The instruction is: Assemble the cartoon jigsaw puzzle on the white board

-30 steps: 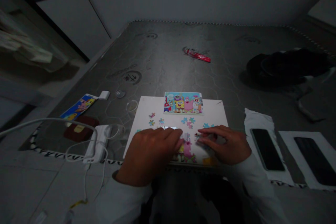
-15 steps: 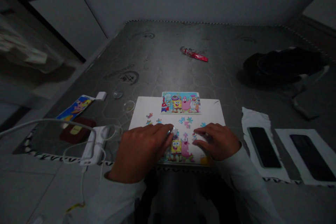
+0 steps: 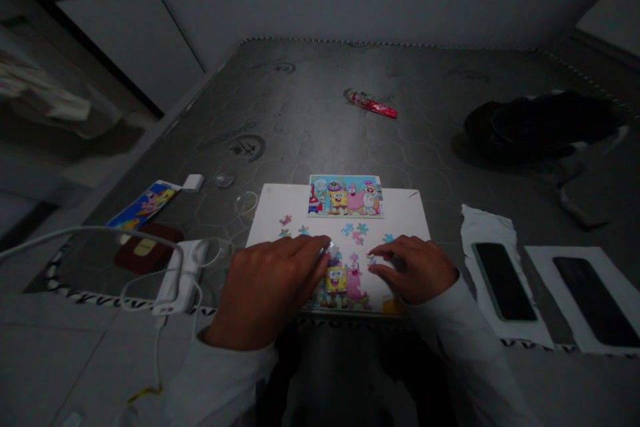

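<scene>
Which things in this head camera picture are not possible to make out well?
Head view:
The lower part of the jigsaw puzzle: partly hidden by the left hand.
The small puzzle piece by the right hand: fingers cover part of it; too small to tell its shape.
The shiny thing under the left fingers: glare and fingers hide what it is.
The red packet: too small and blurred to read.
The dark heap: too dark to identify.

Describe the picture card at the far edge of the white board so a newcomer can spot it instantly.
On the dark patterned mat, find the white puzzle board in front of the person. Overhanging its far edge is a small rectangular SpongeBob cartoon card, a single whole picture, unlike the loose blue and pink pieces just nearer the person.
</scene>
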`<state>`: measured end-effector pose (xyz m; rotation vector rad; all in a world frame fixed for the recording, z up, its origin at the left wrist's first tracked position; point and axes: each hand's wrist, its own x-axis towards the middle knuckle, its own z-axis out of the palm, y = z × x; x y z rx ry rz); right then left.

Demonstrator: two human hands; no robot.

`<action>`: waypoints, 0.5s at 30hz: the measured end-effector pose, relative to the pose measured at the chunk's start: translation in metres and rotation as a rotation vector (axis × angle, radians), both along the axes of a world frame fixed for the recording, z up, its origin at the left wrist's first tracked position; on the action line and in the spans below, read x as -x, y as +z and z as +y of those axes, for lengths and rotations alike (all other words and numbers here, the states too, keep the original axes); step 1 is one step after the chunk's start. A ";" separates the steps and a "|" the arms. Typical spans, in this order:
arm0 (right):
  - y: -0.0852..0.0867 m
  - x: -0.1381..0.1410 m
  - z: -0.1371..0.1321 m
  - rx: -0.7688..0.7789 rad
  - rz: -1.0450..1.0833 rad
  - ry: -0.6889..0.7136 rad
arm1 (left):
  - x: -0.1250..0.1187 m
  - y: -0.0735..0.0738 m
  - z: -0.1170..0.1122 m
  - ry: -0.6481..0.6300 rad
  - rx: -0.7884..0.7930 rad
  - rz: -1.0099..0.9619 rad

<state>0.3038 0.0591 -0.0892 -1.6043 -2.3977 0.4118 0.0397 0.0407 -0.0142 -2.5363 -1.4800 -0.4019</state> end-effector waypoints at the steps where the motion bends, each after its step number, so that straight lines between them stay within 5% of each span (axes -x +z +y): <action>1: 0.000 0.000 0.000 -0.005 0.004 -0.025 | 0.000 0.000 0.000 0.001 -0.002 0.003; 15: 0.003 -0.005 -0.001 -0.053 0.060 -0.169 | 0.002 -0.002 -0.001 -0.018 0.003 -0.019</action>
